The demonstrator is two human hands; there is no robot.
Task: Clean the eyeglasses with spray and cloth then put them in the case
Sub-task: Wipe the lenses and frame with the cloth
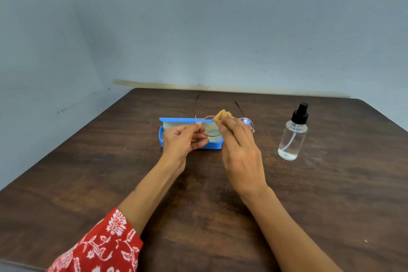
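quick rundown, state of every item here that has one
eyeglasses: held above the case, temples unfolded
left hand: pinches the eyeglasses at the frame's left end
right hand: holds the yellow cloth against the frame
blue eyeglass case: open, lying on the table, nothing in it
spray bottle: upright, black spray top on, a little clear liquid at the bottom

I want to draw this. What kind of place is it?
Probably a plain room at home, though I can't be sure: a dark wooden table pushed against a bare pale blue wall, with a blue glasses case and a spray bottle on it.
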